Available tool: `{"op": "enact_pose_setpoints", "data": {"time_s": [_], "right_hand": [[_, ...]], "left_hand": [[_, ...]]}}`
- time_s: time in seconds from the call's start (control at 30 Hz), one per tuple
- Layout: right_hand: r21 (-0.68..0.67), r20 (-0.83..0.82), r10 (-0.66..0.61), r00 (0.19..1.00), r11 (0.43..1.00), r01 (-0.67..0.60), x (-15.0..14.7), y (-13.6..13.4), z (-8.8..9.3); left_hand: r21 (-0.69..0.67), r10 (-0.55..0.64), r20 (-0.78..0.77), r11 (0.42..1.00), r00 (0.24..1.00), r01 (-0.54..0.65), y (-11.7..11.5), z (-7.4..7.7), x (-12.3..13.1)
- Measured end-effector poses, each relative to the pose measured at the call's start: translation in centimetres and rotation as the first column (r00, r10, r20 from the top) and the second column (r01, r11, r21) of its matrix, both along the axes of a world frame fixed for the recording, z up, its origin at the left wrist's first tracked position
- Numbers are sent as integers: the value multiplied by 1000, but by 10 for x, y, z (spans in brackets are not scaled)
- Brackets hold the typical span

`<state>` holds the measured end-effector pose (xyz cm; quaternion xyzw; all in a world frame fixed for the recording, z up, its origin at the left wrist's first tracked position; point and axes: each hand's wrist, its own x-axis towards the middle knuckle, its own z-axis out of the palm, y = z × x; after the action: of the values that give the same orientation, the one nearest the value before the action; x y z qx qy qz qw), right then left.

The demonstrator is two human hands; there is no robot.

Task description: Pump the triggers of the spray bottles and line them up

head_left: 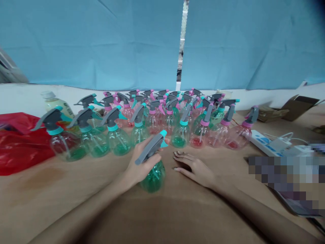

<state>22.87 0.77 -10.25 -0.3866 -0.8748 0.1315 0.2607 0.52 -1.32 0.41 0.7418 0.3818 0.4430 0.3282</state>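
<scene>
My left hand is wrapped round the neck of a green spray bottle with a grey and turquoise trigger head. The bottle stands about upright, just in front of the rows of other bottles. To its right, my right hand rests on the tabletop, fingers stretched out and holding nothing. Beyond the hands are several more spray bottles, green ones such as the green bottle with turquoise collars, and pink ones such as the pink bottle with pink collars.
A red plastic bag lies at the left, with a pale capped bottle behind it. On the right are a white power strip with plugs and cables, and an open cardboard box. Blue sheeting covers the wall behind the table.
</scene>
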Motion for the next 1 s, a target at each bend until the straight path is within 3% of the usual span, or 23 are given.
{"op": "enact_pose_setpoints", "data": {"time_s": [0.6,1.0], "right_hand": [[-37,-22,2,1000,999,-3,1,0,1],[-20,-26,6,1000,1000,-7,1,2,-1]], "left_hand": [[-9,37,-67,999,997,-38,1,-5,-3],[78,91,-136,994,987,-81,0,0,-1]]}}
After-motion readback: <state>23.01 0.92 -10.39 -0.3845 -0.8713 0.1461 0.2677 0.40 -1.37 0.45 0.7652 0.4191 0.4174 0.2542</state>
